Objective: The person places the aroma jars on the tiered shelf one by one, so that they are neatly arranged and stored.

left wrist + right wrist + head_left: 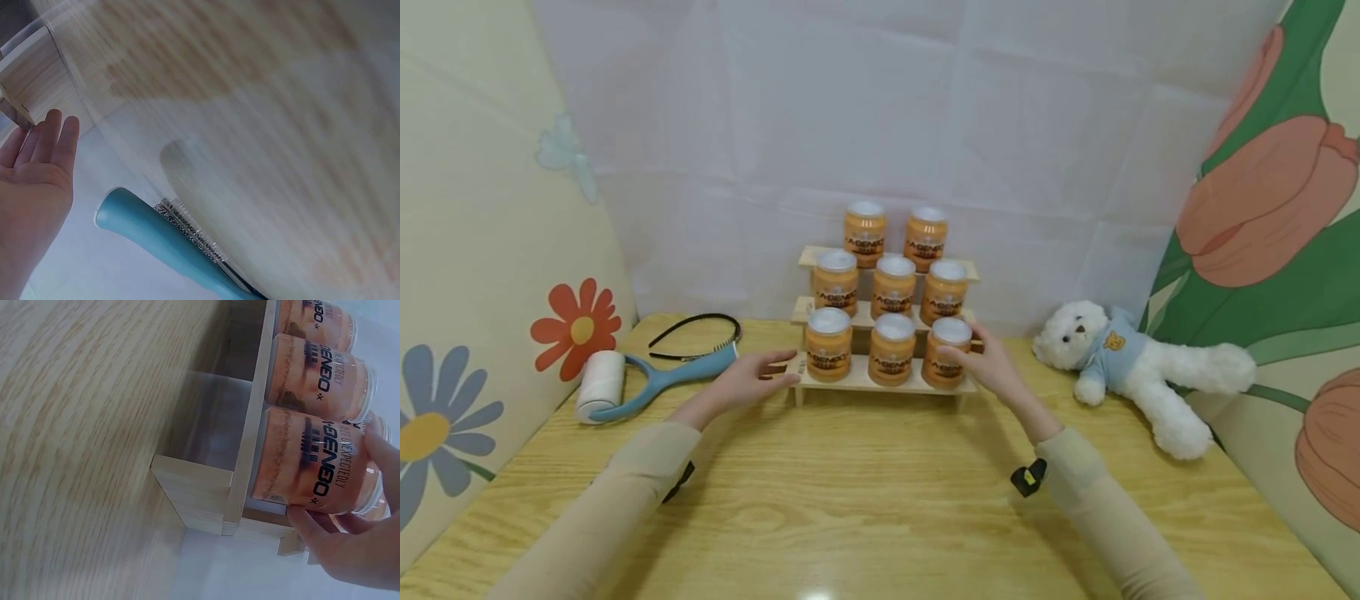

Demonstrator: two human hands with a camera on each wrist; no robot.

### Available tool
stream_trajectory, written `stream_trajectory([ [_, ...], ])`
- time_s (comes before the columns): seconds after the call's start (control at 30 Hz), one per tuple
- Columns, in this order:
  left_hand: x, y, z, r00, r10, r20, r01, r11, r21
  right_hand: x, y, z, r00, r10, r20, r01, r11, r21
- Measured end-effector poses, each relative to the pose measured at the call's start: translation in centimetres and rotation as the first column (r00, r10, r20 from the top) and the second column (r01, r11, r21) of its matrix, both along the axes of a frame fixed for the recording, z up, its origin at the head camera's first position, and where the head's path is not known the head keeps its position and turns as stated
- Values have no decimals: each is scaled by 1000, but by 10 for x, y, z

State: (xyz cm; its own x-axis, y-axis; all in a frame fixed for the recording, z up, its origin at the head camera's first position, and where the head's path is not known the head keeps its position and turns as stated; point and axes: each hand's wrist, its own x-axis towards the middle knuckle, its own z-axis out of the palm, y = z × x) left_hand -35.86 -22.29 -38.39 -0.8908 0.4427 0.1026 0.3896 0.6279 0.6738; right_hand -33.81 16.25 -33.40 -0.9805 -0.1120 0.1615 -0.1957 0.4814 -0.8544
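Observation:
A three-tier wooden stand (861,384) holds rows of orange jars with white lids, two on the top tier and three on each lower one. My right hand (996,367) grips the right-hand jar (938,369) of the bottom tier, fingers and thumb round its side; that jar (309,459) stands upright on the shelf. Beside it are the middle jar (892,354) and the left jar (828,346). At the stand's left end, my left hand (747,385) has its fingers extended, fingertips at the shelf edge, and it holds nothing.
To the left lie a blue-handled lint roller (670,379) with a white roll and a black headband (696,317). A white teddy bear (1150,371) in a blue shirt lies at the right. Behind the stand hangs a pale cloth (880,125); the wooden table (850,492) stretches in front.

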Motion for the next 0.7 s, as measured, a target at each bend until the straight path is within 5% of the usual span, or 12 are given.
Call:
stream_trajectory([
  [0.5, 1, -2, 0, 1000, 16, 11, -16, 1000, 1, -7, -3, -6, 1000, 2, -14, -2, 1000, -4],
  [0.7, 4, -2, -6, 997, 44, -62, -47, 998, -49, -5, 0, -12, 1000, 20, -14, -21, 999, -39],
])
